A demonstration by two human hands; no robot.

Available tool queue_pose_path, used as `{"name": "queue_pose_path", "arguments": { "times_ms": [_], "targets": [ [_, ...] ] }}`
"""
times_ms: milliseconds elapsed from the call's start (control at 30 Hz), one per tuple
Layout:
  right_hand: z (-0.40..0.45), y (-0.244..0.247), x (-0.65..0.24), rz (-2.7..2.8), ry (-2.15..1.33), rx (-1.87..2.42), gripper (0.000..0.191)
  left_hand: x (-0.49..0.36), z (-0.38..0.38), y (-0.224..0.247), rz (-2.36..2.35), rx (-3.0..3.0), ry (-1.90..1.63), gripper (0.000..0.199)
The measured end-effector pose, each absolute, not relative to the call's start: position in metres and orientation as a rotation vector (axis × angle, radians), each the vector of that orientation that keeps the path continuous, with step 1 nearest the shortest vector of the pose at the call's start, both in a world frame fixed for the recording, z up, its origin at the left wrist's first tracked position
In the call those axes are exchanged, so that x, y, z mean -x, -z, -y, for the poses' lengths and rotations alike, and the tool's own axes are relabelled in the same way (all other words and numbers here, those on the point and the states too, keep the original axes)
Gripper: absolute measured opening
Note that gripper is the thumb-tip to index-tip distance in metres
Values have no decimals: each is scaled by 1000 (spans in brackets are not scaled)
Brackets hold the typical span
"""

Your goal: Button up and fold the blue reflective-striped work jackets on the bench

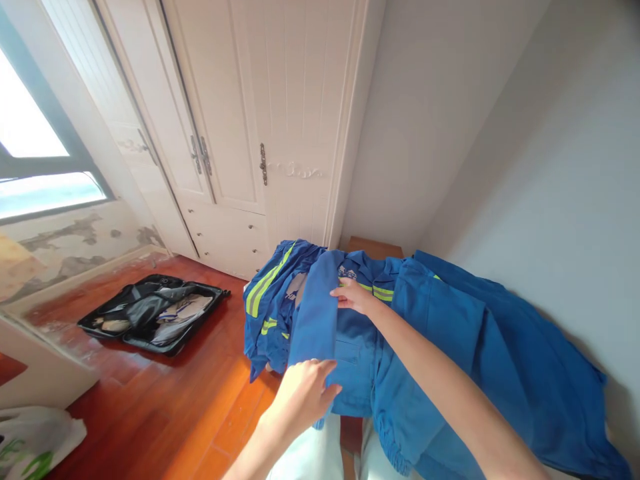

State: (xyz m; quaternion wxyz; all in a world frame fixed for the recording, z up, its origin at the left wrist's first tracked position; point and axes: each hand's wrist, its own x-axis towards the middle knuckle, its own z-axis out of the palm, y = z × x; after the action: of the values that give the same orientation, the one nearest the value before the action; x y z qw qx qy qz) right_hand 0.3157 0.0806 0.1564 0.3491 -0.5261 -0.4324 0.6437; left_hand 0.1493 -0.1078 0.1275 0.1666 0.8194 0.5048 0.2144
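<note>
A blue jacket [350,360] with yellow-green stripes lies spread out in front of me, one sleeve [316,310] laid lengthwise over its left part. My left hand [309,390] is at the near end of this sleeve, its thumb and fingers apart. Farther up, my right hand [353,295] touches the sleeve's right edge with thumb and fingers spread. Another striped blue garment [267,293] is bunched on the left. More blue clothing [480,347] covers the right side, with an elastic cuff near my legs.
An open black suitcase [155,313] holding clothes lies on the red wooden floor [200,380] at left. White wardrobes [300,120] stand behind. A plastic bag [37,437] is at lower left, and a grey wall [550,200] rises at right.
</note>
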Motion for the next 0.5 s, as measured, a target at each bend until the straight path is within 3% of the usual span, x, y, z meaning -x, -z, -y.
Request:
{"name": "queue_pose_path", "arguments": {
  "times_ms": [167, 333, 433, 500],
  "targets": [
    [-82, -128, -308, 1082, -1637, 1455, 19, -112, 73, -95, -1725, -1789, -1172, 52],
    [-89, -114, -296, 1094, -1536, 1523, 12, -112, 45, -54, -1456, -1297, -1057, 76],
    [-91, -111, -298, 1150, -1396, 1559, 9, -126, 46, -46, -1328, -1159, -1004, 73],
    [-92, -115, -302, 1186, -1261, 1566, 24, -136, 50, -60, -1298, -1143, -1070, 61]
  ]
}}
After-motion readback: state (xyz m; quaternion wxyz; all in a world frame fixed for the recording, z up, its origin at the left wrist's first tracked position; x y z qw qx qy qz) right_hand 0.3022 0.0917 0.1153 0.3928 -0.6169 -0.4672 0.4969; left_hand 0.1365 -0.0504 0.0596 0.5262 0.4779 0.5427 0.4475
